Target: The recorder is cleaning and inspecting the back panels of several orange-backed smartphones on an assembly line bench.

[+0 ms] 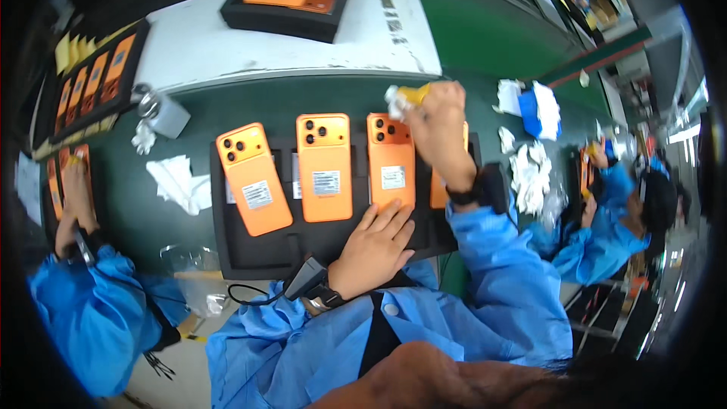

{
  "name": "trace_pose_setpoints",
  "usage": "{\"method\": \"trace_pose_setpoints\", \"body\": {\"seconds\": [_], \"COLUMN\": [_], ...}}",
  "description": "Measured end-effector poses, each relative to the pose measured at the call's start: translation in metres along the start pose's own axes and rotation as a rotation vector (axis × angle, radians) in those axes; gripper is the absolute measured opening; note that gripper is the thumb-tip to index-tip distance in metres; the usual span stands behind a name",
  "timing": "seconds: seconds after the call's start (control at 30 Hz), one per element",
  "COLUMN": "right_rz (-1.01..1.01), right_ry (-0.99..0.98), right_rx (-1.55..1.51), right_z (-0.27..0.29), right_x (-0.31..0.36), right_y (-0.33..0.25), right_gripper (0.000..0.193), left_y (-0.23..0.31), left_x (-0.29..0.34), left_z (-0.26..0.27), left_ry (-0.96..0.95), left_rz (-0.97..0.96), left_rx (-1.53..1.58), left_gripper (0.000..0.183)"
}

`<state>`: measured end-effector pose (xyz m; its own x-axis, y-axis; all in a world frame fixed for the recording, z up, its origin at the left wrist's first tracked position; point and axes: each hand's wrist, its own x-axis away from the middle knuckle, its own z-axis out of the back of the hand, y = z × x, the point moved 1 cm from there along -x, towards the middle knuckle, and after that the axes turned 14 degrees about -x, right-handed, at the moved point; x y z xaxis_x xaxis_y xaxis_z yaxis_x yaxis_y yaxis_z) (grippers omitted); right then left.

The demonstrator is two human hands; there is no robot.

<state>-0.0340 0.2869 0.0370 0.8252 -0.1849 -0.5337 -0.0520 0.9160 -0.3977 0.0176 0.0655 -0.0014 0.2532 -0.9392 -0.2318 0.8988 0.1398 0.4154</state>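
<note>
My left hand lies with its fingers extended on the lower end of an orange phone, which is back up with a white label. Above that phone's camera end, my right hand pinches a crumpled white wipe; something yellow covers its fingertips. Two more orange phones, one upright in the row and one tilted, are to the left on a black tray. My right forearm partly hides another orange phone.
A dispenser bottle and white wipes are left of the tray. Crumpled wipes and a blue-and-white packet lie right. A tray of phones sits on the raised white ledge. Co-workers in blue sit on both sides.
</note>
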Motion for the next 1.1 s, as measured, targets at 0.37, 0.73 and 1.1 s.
{"method": "trace_pose_setpoints", "body": {"seconds": [0.37,0.73,1.1], "right_rz": [0.369,0.207,0.230], "right_ry": [-0.248,-0.131,-0.060], "right_rx": [0.087,-0.003,-0.111], "right_z": [-0.040,-0.062,-0.059], "right_x": [0.017,0.027,0.020], "right_y": [-0.044,-0.051,-0.069], "right_gripper": [0.024,0.011,0.012], "left_y": [-0.017,-0.018,-0.014], "left_x": [0.032,0.025,0.031], "left_z": [0.024,0.013,0.002], "left_ry": [0.042,0.041,0.032], "left_rz": [0.193,0.160,0.136], "left_rx": [-0.169,-0.166,-0.203], "left_gripper": [0.059,0.061,0.065]}}
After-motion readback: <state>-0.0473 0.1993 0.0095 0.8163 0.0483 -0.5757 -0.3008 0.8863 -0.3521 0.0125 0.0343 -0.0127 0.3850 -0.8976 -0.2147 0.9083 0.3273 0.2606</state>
